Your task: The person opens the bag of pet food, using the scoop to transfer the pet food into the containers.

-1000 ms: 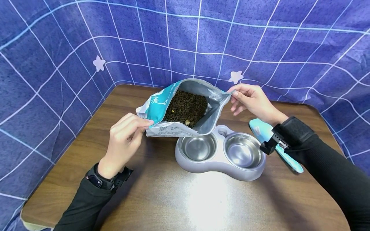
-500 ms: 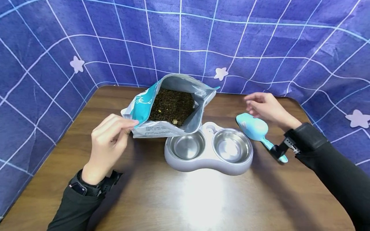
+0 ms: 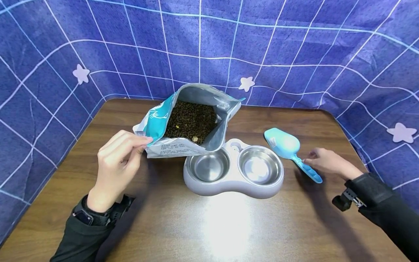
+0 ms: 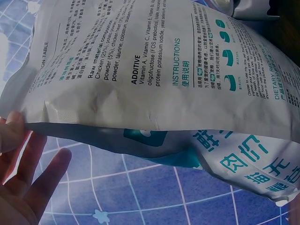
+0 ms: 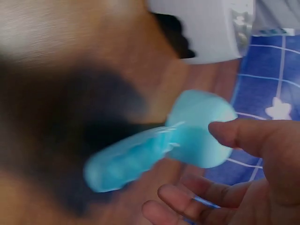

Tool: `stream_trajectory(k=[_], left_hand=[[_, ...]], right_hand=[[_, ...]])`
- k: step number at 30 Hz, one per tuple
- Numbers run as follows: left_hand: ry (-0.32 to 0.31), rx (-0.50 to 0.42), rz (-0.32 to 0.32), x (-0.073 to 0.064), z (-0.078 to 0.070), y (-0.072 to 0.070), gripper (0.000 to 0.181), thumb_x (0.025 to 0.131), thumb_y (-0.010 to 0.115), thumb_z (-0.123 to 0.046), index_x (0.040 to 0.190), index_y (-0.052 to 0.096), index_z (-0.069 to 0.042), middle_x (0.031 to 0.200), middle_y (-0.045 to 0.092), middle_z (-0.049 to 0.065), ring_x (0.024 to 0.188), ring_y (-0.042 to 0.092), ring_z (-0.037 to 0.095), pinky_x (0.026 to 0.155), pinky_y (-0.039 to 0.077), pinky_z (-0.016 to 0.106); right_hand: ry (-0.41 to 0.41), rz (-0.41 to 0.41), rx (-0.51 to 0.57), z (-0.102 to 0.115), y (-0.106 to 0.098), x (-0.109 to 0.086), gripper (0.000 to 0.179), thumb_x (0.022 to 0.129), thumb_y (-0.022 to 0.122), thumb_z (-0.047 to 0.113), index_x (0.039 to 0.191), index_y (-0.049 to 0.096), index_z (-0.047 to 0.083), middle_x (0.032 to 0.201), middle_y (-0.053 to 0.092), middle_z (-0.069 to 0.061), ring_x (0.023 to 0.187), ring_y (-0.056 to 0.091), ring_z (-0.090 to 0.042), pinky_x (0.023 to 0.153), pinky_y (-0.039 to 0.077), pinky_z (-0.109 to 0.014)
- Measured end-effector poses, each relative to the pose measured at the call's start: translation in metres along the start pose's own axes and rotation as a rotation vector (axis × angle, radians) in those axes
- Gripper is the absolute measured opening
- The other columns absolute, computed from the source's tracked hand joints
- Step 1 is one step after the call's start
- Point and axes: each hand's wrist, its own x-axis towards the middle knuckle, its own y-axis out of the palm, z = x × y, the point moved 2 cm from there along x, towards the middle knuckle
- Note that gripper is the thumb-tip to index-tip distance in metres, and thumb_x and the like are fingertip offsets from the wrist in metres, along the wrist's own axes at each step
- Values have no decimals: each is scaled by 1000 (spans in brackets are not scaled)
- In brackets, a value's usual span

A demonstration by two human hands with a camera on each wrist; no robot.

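"Where's our scoop?"
"Just beside our right hand, fingers spread; probably light and stiff, best gripped by its handle"
"Our left hand pinches the bag, likely heavy"

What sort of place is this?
Probably a pet-feeding spot at a wooden table, judging by the open bag of kibble, the two-bowl feeder and the blue scoop.

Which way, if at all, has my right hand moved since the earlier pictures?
Yes: against the double bowl, your right hand has moved rightward and nearer you, from the bag's corner to near the blue scoop.
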Motion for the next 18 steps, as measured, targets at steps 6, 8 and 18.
stream_trajectory(k=[6,8,18], left_hand=[[5,-5,-3,1,0,0,19,86,54,-1,80,71,5,74,68,12,69,57,22,72,39,21],[4,-8,-9,2,0,0,19,87,54,-2,80,71,4,74,68,12,68,57,23,72,39,21],[-3,-7,-3,3,-1,-2,17,84,55,3,80,71,5,73,67,13,67,56,23,70,38,22]], right_hand=[[29,101,23,-9,19,-2,55,91,60,34,108,50,-18,98,61,-30,90,59,-42,74,48,-47],[33,102,20,-9,23,-1,57,90,61,37,108,50,-16,91,61,-22,82,58,-34,69,47,-43],[130,56,-92,-5,35,6,49,90,59,44,92,42,-2,76,43,-10,68,48,-27,55,37,-38]])
